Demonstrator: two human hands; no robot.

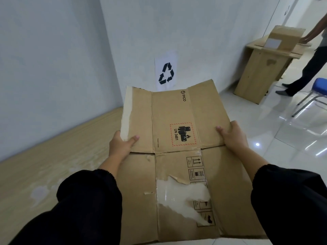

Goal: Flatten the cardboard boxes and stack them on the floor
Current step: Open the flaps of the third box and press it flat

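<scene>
Head view shows the flattened cardboard box [178,151] at centre frame, left hand [120,147] and right hand [233,137] with fingers clamped on its side edges. Lower it level onto the floor [276,138] below the recycling sign [166,73] (upper centre), both edges released together.

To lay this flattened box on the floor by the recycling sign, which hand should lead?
Probably the left hand: it grips the flattened box on the side nearer the wood-look floor strip. The right hand can steady the other edge.

Recycling sign [166,73] taped low on the back wall [203,32]. Wooden desk [261,68] far right against that wall. Second person [311,55] standing at its right end. Blue chair [316,92] near right edge, on glossy white floor tiles [265,124].
</scene>
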